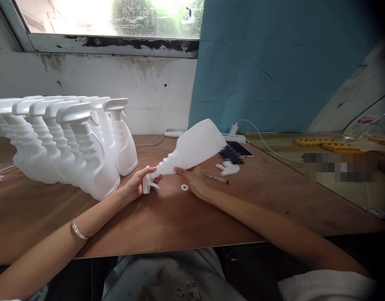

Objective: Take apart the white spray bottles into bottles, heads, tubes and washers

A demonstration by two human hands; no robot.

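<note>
Left hand (138, 184)'s clamped on the trigger sprayer head (146, 184), right hand (194, 180)'s gripping the tilted white bottle (201, 144). I'd keep both lined up, and don't squeeze hard.

The held spray bottle (200, 144) looks like milky, translucent plastic, smooth and softly matt on its broad body, with a rippled neck. The standing spray bottles (101, 167) share that cloudy plastic, while their opaque white trigger heads (78, 113) carry a glossier sheen. A loose trigger head (229, 168) is smooth white plastic too. The brown tabletop (123, 228) looks like wood, smooth with a dull sheen. The bracelet (78, 230) is shiny, silvery metal. The blue curtain (258, 71) is matt, lightly creased cloth; the painted wall (111, 83) is stained and scuffed.
</note>
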